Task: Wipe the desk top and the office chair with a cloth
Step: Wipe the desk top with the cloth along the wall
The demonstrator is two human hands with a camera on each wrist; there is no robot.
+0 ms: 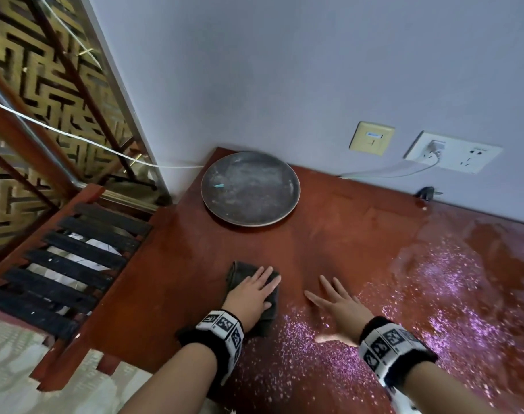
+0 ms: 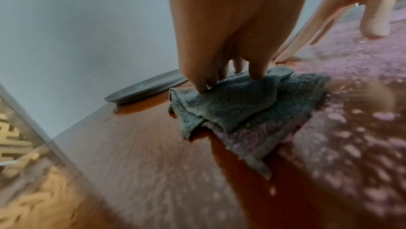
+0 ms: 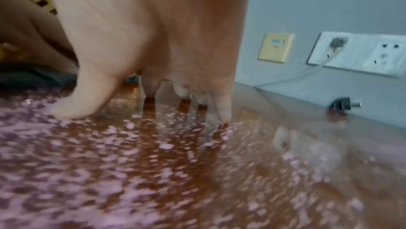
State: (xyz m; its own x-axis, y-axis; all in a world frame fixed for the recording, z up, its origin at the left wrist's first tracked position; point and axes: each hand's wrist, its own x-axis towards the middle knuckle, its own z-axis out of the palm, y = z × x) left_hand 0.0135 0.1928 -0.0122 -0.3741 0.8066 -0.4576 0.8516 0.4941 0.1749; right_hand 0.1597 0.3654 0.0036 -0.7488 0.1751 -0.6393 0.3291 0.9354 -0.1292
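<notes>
A red-brown wooden desk top (image 1: 338, 234) fills the head view, its near right part strewn with pink glittery specks (image 1: 448, 282). A dark grey-green cloth (image 1: 240, 271) (image 2: 230, 106) lies crumpled near the desk's front left. My left hand (image 1: 256, 291) (image 2: 222, 32) presses flat on the cloth with straight fingers. My right hand (image 1: 335, 300) (image 3: 153, 50) rests flat on the bare desk just right of it, fingers spread, touching nothing else. No office chair shows in any view.
A round dusty grey plate (image 1: 250, 188) (image 2: 145, 87) sits at the desk's back left corner. Wall sockets (image 1: 453, 152) (image 3: 356, 53) with a plugged-in white cable, and a loose black plug (image 1: 426, 193) (image 3: 342, 105), lie by the wall. A slatted rack (image 1: 75, 264) stands left of the desk.
</notes>
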